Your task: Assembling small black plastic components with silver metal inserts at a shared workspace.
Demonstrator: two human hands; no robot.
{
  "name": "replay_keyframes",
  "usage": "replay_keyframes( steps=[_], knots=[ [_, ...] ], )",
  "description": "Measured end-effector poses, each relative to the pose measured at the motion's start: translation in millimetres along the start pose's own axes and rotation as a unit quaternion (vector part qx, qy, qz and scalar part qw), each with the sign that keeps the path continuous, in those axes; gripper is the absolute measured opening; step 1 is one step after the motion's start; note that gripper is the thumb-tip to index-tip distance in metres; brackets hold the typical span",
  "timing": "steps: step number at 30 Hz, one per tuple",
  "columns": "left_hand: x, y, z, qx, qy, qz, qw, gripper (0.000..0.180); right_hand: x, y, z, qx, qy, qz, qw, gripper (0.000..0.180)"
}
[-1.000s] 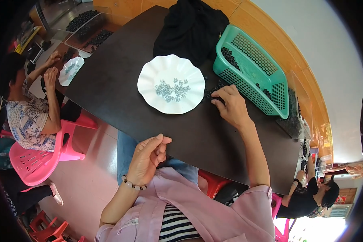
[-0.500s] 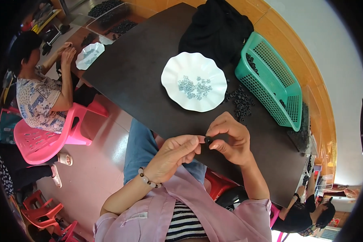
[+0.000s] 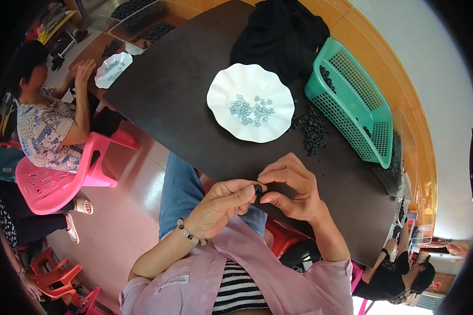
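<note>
Above the table's near edge, my left hand (image 3: 218, 208) pinches a small round black piece (image 3: 257, 190) between thumb and fingers. My right hand (image 3: 297, 190) faces it from the right, thumb and forefinger curved and apart, their tips close beside the piece. Whether they touch it, I cannot make out. Beyond my hands, a white plate (image 3: 220, 118) with a wavy rim holds many tiny clear bits (image 3: 252, 111). To the right of the plate lies a loose heap of small black rings (image 3: 315, 137).
A green plastic basket (image 3: 347, 123) with black pieces stands at the right of the dark table (image 3: 168, 89), and black cloth (image 3: 278, 39) lies at the back. At left, a person (image 3: 52, 115) sits on a pink chair (image 3: 63, 184) near another white dish (image 3: 112, 73). Another person (image 3: 399, 278) is at lower right.
Both my hands have shifted slightly left and down with the black piece, which stays in the left hand. The view has shifted a little; the seated person's hands at left have moved.
</note>
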State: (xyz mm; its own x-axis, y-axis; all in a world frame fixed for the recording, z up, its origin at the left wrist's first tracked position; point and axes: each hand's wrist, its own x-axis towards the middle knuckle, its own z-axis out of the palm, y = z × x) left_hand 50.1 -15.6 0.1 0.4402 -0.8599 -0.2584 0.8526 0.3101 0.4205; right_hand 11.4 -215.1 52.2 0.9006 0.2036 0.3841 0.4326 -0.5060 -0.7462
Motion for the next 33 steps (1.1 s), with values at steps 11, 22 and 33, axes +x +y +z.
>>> replay_keyframes(
  steps=[11, 22, 33],
  knots=[
    [-0.2, 1.2, 0.8, 0.052, 0.064, 0.007, 0.997, 0.028, 21.8, 44.0, -42.6, -0.224, 0.019, 0.042, 0.974, 0.019],
    [-10.4, 8.7, -12.2, 0.028, 0.08, 0.036, 0.996, 0.027, 100.3, 95.3, -31.1, -0.283, -0.011, 0.089, 0.955, 0.014],
    [-13.5, 13.1, -16.1, 0.009, 0.093, 0.032, 0.995, 0.025, 120.4, 93.6, -17.3, -0.298, -0.076, 0.114, 0.945, 0.011]
  ],
)
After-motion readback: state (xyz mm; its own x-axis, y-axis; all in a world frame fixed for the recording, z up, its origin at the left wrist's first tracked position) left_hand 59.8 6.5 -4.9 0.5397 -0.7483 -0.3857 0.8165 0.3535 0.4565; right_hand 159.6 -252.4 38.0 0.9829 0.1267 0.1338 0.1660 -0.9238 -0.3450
